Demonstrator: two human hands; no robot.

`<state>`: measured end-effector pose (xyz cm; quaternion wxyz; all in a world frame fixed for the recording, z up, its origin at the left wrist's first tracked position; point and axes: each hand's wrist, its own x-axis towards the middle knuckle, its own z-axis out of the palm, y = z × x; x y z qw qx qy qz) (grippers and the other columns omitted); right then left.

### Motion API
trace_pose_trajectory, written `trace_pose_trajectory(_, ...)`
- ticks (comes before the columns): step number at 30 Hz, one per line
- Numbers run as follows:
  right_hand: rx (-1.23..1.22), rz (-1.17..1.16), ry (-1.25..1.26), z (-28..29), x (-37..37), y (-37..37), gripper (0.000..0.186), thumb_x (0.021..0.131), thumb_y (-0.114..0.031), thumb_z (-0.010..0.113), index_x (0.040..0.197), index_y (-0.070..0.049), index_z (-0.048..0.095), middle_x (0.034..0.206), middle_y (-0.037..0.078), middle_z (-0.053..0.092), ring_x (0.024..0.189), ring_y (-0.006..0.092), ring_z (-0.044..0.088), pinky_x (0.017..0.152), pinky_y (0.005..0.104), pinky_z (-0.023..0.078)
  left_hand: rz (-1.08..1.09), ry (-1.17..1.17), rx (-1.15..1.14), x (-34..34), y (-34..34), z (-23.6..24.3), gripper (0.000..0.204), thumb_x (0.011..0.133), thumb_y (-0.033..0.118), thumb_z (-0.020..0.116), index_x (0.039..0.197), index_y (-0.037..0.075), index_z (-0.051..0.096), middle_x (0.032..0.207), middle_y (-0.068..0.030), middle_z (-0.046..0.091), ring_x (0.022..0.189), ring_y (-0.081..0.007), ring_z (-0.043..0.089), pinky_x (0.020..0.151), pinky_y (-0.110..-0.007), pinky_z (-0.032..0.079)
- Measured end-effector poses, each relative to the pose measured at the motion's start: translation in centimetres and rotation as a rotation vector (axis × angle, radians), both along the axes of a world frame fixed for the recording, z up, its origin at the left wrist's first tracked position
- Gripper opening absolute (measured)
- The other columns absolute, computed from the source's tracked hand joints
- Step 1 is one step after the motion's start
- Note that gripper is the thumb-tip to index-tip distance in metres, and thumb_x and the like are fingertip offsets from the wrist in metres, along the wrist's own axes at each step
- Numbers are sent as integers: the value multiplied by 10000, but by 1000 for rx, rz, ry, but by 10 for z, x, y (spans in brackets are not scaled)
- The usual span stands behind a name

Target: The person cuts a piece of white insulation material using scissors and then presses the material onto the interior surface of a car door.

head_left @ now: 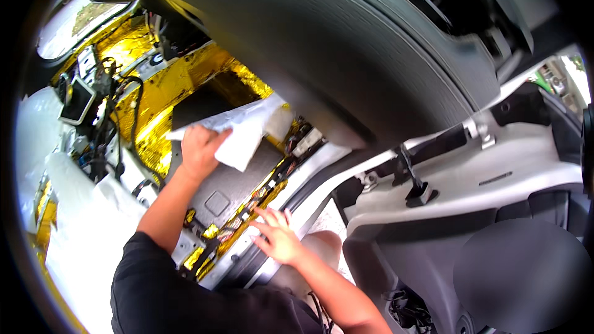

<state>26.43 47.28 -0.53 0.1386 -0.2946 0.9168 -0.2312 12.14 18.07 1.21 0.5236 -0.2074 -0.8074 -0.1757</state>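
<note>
My left hand [201, 148] is closed on the edge of a white sheet [241, 139], soft and folded over. It hangs above the dark grey floor panel [226, 179] of a stripped car cabin, below the dashboard [346, 55]. Whether the sheet is cloth, foam or paper I cannot make out. Over the door sill, my right hand [278, 235] has its fingers spread and holds nothing that shows. Its fingertips are close to a wiring harness [247, 210] running along the sill; I cannot tell if they touch it.
Gold foil lining [154, 133] covers parts of the cabin floor and firewall. Black cables [114, 117] and connectors stand up at the left, by white plastic covering [80, 235]. On the right is the open car door [421, 235], joined to the body by a door check strap [408, 167].
</note>
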Motion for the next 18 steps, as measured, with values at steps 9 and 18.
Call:
trace_pose_trajectory(9, -1057, -340, -842, -3, 15, 39, 491, 1079, -268, 577, 1486, 1, 525, 1353, 129, 686, 1309, 198, 582, 1166, 404, 370, -179, -565, -9, 263, 87, -5, 327, 716, 41, 710, 1029, 124, 755, 1022, -6, 694, 833, -235, 629, 732, -395, 462)
trace_pose_trajectory(18, -1084, -532, -866, -20, 88, 78, 208, 1016, 13, 636, 1220, 50, 652, 1103, 110, 770, 955, 135, 714, 882, 271, 557, -101, -790, -198, 364, 97, -20, 504, 803, 105, 759, 1302, 109, 686, 1331, -110, 625, 1156, -306, 613, 949, -444, 469)
